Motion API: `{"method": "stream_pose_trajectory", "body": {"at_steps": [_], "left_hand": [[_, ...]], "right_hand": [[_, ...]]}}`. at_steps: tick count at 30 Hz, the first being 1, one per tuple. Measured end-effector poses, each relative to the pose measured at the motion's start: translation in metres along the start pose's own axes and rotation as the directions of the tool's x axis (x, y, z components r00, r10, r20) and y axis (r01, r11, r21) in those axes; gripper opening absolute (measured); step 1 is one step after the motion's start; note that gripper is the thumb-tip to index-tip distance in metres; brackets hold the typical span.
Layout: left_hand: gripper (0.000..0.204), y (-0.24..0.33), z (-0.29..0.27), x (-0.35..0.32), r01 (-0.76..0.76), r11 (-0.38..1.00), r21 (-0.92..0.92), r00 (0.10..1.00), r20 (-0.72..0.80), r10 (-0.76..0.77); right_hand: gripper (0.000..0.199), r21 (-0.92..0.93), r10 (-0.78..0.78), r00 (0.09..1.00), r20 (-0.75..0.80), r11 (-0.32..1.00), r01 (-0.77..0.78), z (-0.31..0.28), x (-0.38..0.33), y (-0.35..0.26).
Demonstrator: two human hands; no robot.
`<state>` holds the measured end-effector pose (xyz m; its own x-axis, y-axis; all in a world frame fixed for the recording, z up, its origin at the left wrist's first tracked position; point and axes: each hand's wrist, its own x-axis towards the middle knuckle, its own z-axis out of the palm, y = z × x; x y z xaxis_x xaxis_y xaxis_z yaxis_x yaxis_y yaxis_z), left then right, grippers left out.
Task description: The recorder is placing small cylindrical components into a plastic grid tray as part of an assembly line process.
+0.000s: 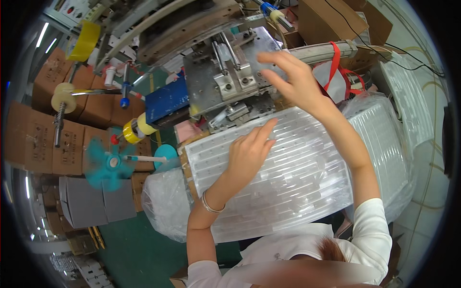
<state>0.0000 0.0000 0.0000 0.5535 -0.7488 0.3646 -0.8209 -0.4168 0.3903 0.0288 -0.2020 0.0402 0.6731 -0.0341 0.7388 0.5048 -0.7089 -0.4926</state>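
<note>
My left hand [249, 152] hovers over or rests on a ribbed clear plastic tray [297, 177]; which of the two I cannot tell. Its fingers are stretched out, the thumb apart from them, and nothing shows in its grasp. Rows of small pieces, too small to name, seem to lie in the tray's grooves. My right hand [295, 81] is raised at the right side of a metal machine plate [201, 79], thumb and fingers spread, holding nothing I can see. On that plate sits a clamping fixture [236, 84] with two parallel rods and a small clear piece between them.
A blue block [167, 102] adjoins the plate on the left. A turquoise fan [113, 162] stands farther left, before stacked cardboard boxes [67, 144]. Bagged clear trays [379, 139] and a red strap [334, 65] are on the right. The machine's heavy upper part [187, 29] overhangs the plate.
</note>
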Motion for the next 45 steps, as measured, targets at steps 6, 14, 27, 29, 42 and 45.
{"method": "stream_pose_trajectory", "body": {"at_steps": [6, 14, 27, 29, 42, 45], "left_hand": [[0.029, 0.047, 0.072, 0.027, -0.176, 0.975, -0.135, 0.98, -0.112, 0.162], [0.029, 0.048, 0.14, 0.035, -0.151, 0.981, 0.122, 0.965, 0.233, 0.12], [0.029, 0.07, 0.189, 0.062, -0.297, 0.954, 0.035, 0.948, 0.132, 0.291], [0.036, 0.068, 0.162, 0.054, -0.271, 0.963, 0.003, 0.96, 0.08, 0.269], [0.034, -0.019, -0.035, 0.02, 0.288, 0.957, 0.009, 0.772, -0.594, -0.227], [0.033, -0.034, -0.045, 0.054, 0.319, 0.908, 0.272, 0.723, -0.69, -0.048]], "right_hand": [[0.017, -0.265, 0.284, 0.858, 0.427, 0.947, -0.182, -0.089, -0.085, 0.02], [0.025, -0.388, 0.229, 0.705, 0.671, 0.919, 0.071, -0.11, -0.172, 0.047], [0.028, -0.081, 0.476, 0.865, 0.157, 0.879, -0.469, -0.13, -0.101, 0.007], [0.023, -0.029, 0.538, 0.837, 0.095, 0.842, -0.538, -0.125, -0.097, 0.007], [0.029, 0.199, 0.334, 0.938, 0.09, 0.917, -0.345, -0.056, -0.052, -0.01], [0.028, 0.105, 0.202, 0.979, 0.019, 0.974, -0.203, -0.031, -0.033, -0.016]]}}
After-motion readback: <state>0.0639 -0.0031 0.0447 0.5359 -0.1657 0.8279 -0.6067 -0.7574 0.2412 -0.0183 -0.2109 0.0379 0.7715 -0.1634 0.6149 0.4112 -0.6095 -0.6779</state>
